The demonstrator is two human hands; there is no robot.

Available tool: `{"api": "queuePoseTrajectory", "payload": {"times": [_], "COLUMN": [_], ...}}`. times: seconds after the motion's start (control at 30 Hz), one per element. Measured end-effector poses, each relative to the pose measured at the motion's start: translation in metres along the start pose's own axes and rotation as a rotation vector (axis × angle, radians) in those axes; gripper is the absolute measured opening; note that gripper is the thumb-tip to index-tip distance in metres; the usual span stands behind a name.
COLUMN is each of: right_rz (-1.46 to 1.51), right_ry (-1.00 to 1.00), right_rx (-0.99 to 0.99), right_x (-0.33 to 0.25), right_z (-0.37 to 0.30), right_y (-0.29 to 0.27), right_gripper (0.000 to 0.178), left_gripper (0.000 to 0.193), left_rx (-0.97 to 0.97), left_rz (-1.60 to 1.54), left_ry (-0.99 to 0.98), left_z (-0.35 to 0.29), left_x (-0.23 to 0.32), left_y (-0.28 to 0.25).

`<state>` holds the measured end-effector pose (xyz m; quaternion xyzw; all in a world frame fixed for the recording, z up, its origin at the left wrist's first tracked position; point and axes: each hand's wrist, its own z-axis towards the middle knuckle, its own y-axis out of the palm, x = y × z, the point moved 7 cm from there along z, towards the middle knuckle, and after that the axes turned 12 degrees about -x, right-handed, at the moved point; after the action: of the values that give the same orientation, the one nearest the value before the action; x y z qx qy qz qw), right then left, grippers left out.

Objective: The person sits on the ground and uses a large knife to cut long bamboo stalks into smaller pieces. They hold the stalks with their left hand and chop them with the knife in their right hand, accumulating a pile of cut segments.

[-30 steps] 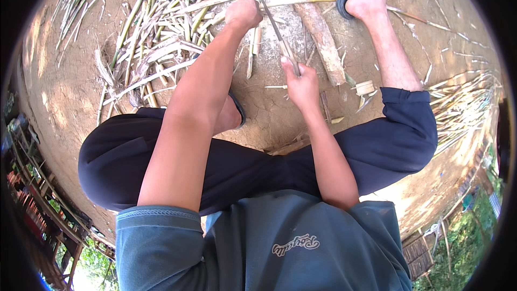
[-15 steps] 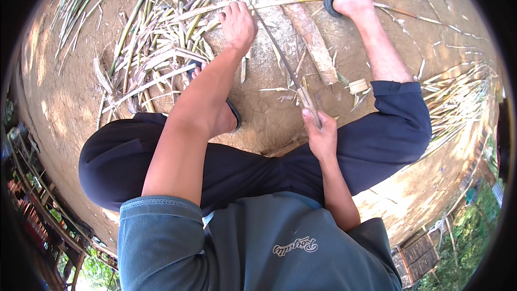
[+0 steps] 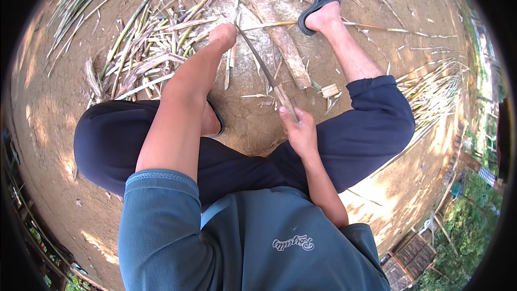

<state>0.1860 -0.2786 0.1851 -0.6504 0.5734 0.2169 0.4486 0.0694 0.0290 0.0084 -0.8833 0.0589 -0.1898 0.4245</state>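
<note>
My left hand is closed in a fist beside the heap of cut pieces, gripping a long thin stalk; its fingers are mostly turned away from view. The stalk runs right across a peeled log and passes under the sandal on my right foot. Between my knees, my right hand is wrapped round the wooden handle of a long knife. The dark blade slants up and left, its tip end at the stalk right by my left hand.
A heap of split stalk pieces lies left of my left hand. Long green stalks lie at the far left, and a pile of pale stalks is beyond my right knee. A short cut block sits near the log.
The whole view has shifted a little. My left hand has turned from showing spread-out knuckles to a tighter fist at the stalk, and the blade still reaches toward it.
</note>
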Motion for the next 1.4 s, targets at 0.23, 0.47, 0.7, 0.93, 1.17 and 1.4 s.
{"api": "queuePoseTrajectory", "payload": {"times": [0.23,0.47,0.7,0.93,1.17,1.4], "right_rz": [-0.056,-0.11,-0.098,-0.107,-0.069,-0.052], "right_ry": [0.089,0.033,0.131,0.139,0.21,0.187], "right_rx": [-0.004,-0.02,-0.065,-0.053,-0.086,-0.08], "right_x": [0.041,0.034,0.04,0.038,0.032,0.029], "right_z": [0.0,0.016,0.041,0.043,0.039,0.062], "right_y": [0.011,0.028,0.015,0.014,0.01,0.019], "right_gripper": [0.042,0.046,0.055,0.052,0.051,0.051], "left_gripper": [0.011,0.022,0.037,0.029,0.028,0.028], "left_rx": [-0.567,-0.941,-0.277,-0.072,-0.046,-0.086], "left_rz": [-0.082,-0.507,0.077,0.05,0.03,0.031], "left_ry": [0.13,0.014,0.046,-0.077,-0.112,-0.125], "left_z": [0.032,0.026,0.01,-0.006,-0.003,-0.006], "left_x": [-0.014,-0.019,0.003,-0.001,-0.005,-0.003], "left_y": [0.044,0.047,0.009,0.004,0.006,0.006]}}
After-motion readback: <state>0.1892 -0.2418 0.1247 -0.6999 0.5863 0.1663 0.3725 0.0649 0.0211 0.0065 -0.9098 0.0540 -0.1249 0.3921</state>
